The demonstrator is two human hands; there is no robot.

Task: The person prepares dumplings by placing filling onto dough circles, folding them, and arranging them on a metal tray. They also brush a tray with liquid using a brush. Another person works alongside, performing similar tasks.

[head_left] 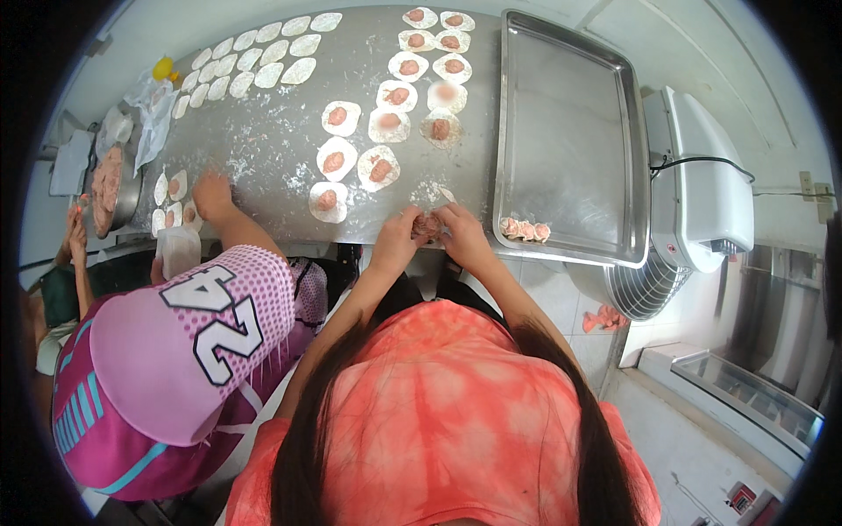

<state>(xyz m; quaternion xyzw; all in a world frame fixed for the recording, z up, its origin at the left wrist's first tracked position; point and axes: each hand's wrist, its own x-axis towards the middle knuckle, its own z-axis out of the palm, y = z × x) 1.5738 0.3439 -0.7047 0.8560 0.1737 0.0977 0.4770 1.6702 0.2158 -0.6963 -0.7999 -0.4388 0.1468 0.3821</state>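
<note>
Near the front edge of the metal table, my left hand (402,232) and my right hand (463,233) meet with fingers closed around one dumpling (426,226), its pink meat filling showing between them. Just beyond the hands, a floury patch and the edge of a pale wrapper (447,195) are visible. Ahead and to the left, round wrappers topped with meat (328,202) lie in rows running away from me. To the right of my right hand, several shaped dumplings (524,230) sit together in the near left corner of a large metal tray (570,131).
Plain wrappers (300,70) lie in rows at the table's far left. Beside me on the left, a person in a pink jersey (184,342) reaches a hand (211,195) over the table. A bowl (130,197) of meat stands farther left. A white machine (702,175) is beyond the tray.
</note>
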